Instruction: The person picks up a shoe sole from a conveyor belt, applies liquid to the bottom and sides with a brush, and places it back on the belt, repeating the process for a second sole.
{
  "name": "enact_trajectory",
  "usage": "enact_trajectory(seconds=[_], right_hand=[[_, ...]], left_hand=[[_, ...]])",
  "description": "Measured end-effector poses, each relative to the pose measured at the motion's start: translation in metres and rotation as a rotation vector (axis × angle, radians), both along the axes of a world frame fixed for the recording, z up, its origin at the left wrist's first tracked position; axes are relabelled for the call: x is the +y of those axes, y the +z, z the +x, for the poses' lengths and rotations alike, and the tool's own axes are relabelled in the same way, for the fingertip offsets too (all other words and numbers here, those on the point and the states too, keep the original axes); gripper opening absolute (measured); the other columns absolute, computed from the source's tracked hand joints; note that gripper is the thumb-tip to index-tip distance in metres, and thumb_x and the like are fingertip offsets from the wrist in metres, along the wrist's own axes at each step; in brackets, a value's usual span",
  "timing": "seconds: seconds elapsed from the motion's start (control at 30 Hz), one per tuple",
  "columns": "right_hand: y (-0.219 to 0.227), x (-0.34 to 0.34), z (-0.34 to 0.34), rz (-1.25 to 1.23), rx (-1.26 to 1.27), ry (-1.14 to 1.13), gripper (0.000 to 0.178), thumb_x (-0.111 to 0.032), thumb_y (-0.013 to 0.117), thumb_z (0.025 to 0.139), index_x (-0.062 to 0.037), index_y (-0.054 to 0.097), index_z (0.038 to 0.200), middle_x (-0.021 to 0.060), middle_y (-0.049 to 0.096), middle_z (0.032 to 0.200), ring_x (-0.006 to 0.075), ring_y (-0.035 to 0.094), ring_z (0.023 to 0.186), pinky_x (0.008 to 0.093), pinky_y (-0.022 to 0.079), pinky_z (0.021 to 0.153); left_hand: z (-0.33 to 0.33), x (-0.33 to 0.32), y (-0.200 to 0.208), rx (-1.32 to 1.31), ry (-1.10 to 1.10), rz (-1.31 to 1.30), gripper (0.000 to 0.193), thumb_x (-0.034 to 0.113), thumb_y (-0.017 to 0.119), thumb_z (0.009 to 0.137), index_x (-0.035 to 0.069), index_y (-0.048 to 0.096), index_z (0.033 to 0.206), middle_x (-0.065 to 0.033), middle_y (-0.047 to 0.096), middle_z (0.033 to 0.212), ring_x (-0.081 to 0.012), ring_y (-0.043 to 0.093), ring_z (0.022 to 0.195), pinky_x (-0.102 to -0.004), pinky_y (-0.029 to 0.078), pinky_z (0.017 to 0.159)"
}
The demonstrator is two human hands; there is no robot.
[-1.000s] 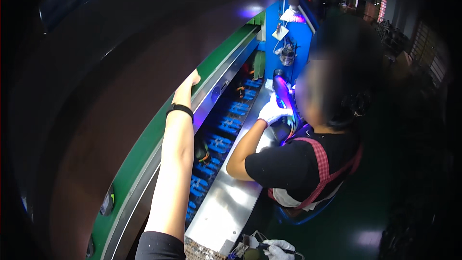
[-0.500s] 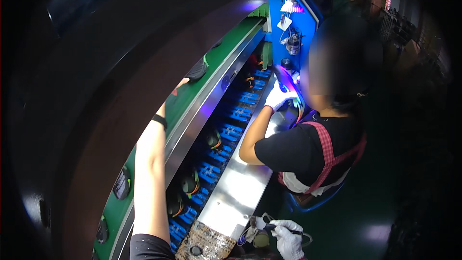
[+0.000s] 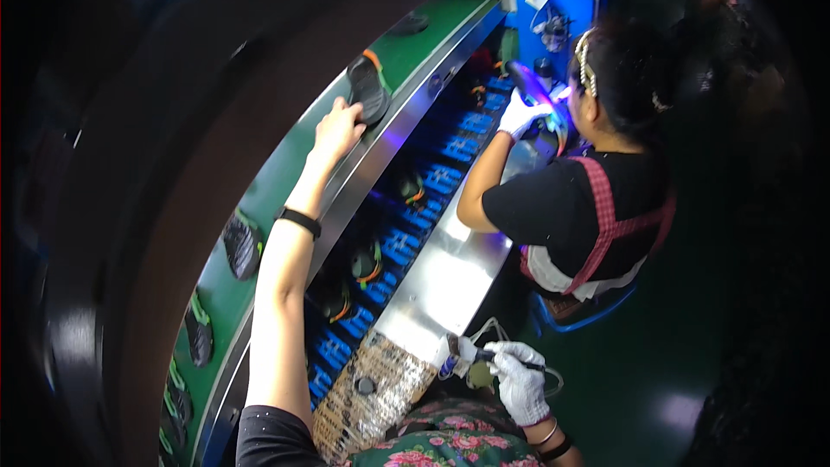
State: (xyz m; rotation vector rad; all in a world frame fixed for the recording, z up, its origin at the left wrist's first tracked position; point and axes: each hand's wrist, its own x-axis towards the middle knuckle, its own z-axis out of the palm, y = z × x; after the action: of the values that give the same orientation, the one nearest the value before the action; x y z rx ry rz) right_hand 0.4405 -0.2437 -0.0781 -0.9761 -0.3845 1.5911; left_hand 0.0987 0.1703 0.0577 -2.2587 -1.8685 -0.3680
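My bare left hand [image 3: 340, 128], with a black wristband below it, reaches up over the green conveyor belt [image 3: 268, 156]. Its fingers are closed on the near end of a dark shoe sole [image 3: 369, 91] with an orange edge at its far end. Lower right, a white knitted glove covers my right hand [image 3: 519, 380], which grips the dark handle of a brush-like tool [image 3: 467, 348]. That tool's broad head points left, beside the metal ledge. A yellowish-green round thing [image 3: 479, 374] lies just under it, partly hidden.
More dark soles [image 3: 242, 245] lie along the belt. Blue racks [image 3: 400, 246] with several shoe parts run beside a metal ledge [image 3: 441, 285], which ends in a brown patterned cover [image 3: 372, 389]. A seated co-worker [image 3: 571, 199] handles a shoe part under purple light.
The view has shifted, showing more of the belt and my floral apron. My left hand has come out from behind the dark cover with the sole; the right still grips the tool.
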Motion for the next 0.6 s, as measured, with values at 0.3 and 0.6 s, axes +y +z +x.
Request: enact_trajectory(seconds=[0.3,0.6], right_hand=[[-0.06,-0.058,-0.05,0.011,0.154,0.04,0.012,0.002,0.067,0.095,-0.0017,0.075,0.104,0.0101,0.077,0.105,0.0152,0.07,0.087,0.0273,0.055,0.074],[-0.13,-0.073,-0.091,-0.001,0.165,0.009,0.016,0.002,0.065,0.098,0.0009,0.073,0.112,0.0172,0.075,0.112,0.0205,0.071,0.095,0.0291,0.058,0.077]], left_hand=[[-0.074,-0.172,-0.059,-1.106,-0.28,-0.1,0.028,0.003,0.077,0.089,0.005,0.057,0.109,-0.0054,0.062,0.114,-0.0164,0.067,0.098,-0.0314,0.052,0.09],[-0.19,-0.449,-0.099,-0.934,-0.037,0.646,0.026,0.006,0.067,0.09,0.006,0.053,0.112,-0.0168,0.062,0.127,-0.0263,0.058,0.121,-0.0421,0.043,0.111]])
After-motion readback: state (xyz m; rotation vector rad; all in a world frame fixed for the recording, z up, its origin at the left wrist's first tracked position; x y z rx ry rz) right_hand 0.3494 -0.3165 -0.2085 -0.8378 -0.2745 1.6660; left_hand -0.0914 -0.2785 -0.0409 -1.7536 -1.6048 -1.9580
